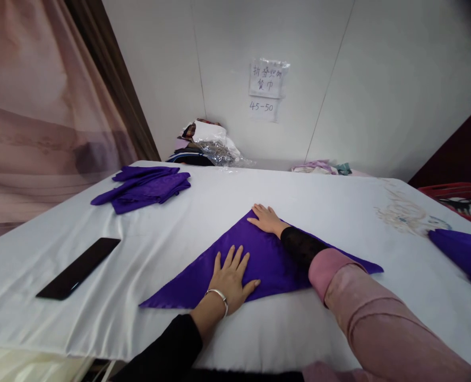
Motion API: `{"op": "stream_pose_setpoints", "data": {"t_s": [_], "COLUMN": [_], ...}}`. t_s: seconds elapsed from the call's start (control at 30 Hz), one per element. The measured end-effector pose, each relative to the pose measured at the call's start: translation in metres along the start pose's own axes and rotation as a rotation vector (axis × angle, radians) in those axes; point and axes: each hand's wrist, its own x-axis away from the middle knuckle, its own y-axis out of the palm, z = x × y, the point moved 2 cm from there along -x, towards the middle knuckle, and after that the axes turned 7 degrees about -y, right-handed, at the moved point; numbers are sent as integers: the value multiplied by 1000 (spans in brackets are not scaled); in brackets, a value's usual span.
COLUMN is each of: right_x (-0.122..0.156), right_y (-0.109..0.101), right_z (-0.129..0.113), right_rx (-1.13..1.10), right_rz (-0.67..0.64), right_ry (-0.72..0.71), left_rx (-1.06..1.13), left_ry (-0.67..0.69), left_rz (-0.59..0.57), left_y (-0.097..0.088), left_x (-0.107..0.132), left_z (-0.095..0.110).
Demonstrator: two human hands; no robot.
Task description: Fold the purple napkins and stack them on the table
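A purple cloth napkin [203, 276], folded into a triangle, lies flat on the white tablecloth in front of me, its point facing away. My left hand [233, 278] rests on it near the folded front edge, fingers spread. At the far point my right hand [267, 218] lies flat across the cloth, fingers stretched out. Neither hand grips anything. My right forearm covers part of the napkin's right side.
Several purple cloths [147, 185] lie loosely piled at the back left. A dark flat phone-like slab [79, 268] is at left. Another purple cloth [464, 254] sits at the right edge, near a red basket [458, 191]. Fabrics in plastic [215, 140] are behind the table.
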Motion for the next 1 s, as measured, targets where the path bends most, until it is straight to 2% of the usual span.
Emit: {"op": "stream_pose_setpoints", "data": {"t_s": [0.13,0.23,0.37,0.47,0.67,0.77,0.87,1.0], "right_x": [20,61,133,182,249,264,266,264], "right_y": [-11,-11,-2,1,-13,-23,-34,-43], "right_z": [-2,-17,-27,-6,72,96,105,109], "right_rx": [-12,-29,-82,-77,57,94,116,192], "right_rz": [9,15,-11,-10,65,132,183,91], "right_ry": [134,43,-83,-15,265,335,331,362], "left_rx": [7,2,-20,-32,-46,-28,4,-5], "left_ry": [-5,-8,-3,-7,-7,-15,-77,-222], "left_rz": [-2,-1,-7,0,8,-22,-14,113], "left_y": [-2,-3,-2,-1,0,-3,-14,-35], "left_x": [0,-1,-2,-5,-9,-10,-17,-36], "left_z": [1,2,1,-1,-1,-2,-10,-36]}}
